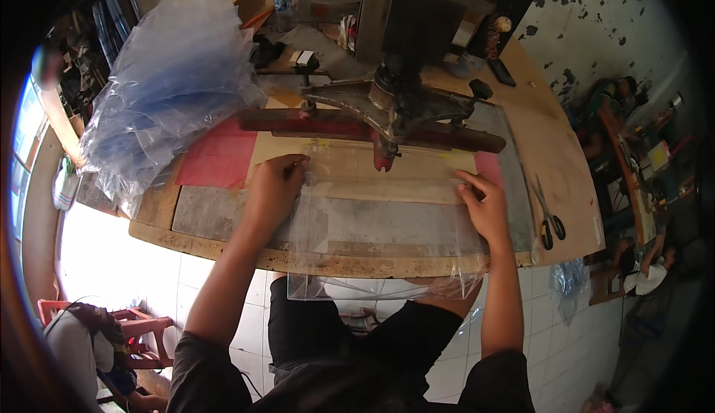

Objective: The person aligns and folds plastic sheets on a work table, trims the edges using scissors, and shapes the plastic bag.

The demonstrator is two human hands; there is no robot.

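A clear plastic sheet (387, 234) lies over the front of the work table, its near end hanging past the edge above my lap. My left hand (277, 186) pinches its far left corner between thumb and fingers. At the far right corner my right hand (485, 206) is closed the same way, thumb and index finger on the edge. Just beyond both hands, a press with a long dark red bar (439, 140) hangs over the sheet's far edge. Under that bar are a cream-coloured strip (275, 148) and a red pad (216, 156).
A tall heap of clear plastic (171, 93) covers the table's left side. Black-handled scissors (550, 215) lie at the right. A water bottle (285, 2) stands at the back. Other people sit at the lower left, by a red stool (149, 338), and at the far right.
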